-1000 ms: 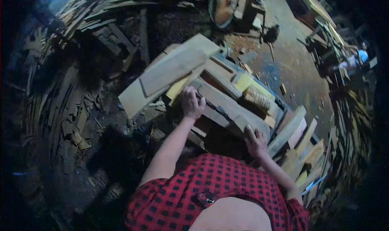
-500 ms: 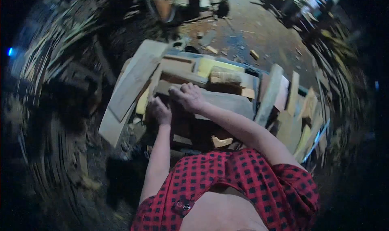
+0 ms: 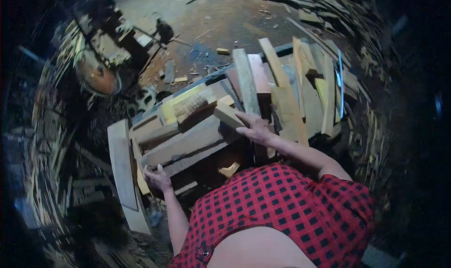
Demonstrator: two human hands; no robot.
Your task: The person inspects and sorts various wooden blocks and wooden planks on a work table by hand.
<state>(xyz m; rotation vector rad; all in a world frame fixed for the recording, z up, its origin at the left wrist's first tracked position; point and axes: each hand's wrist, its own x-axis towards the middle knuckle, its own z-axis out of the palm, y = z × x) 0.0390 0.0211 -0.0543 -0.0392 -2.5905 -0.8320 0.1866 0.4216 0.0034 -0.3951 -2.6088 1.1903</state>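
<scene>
My left hand (image 3: 157, 178) is at the left end of a long grey wooden plank (image 3: 188, 143), its fingers curled against the end and the thumb raised. My right hand (image 3: 257, 130) grips a short pale wood block (image 3: 228, 115) between thumb and fingers, over the plank's right end. Behind the plank lies a rough-faced wood block (image 3: 191, 105) near a yellow board (image 3: 181, 101). A pale wood offcut (image 3: 229, 169) sits in the dark space close to my shirt.
Long boards (image 3: 244, 77) stand close together on the right. At the left, a wide pale board (image 3: 123, 160) leans along the edge of the pile. A round rusty disc (image 3: 101, 76) stands beyond, and scraps litter the floor (image 3: 202, 33). Heaps of thin strips (image 3: 51, 141) line the sides.
The view has swung to the right. My hands, close together before, are now apart. My right hand has moved right along the plank and now holds the short block.
</scene>
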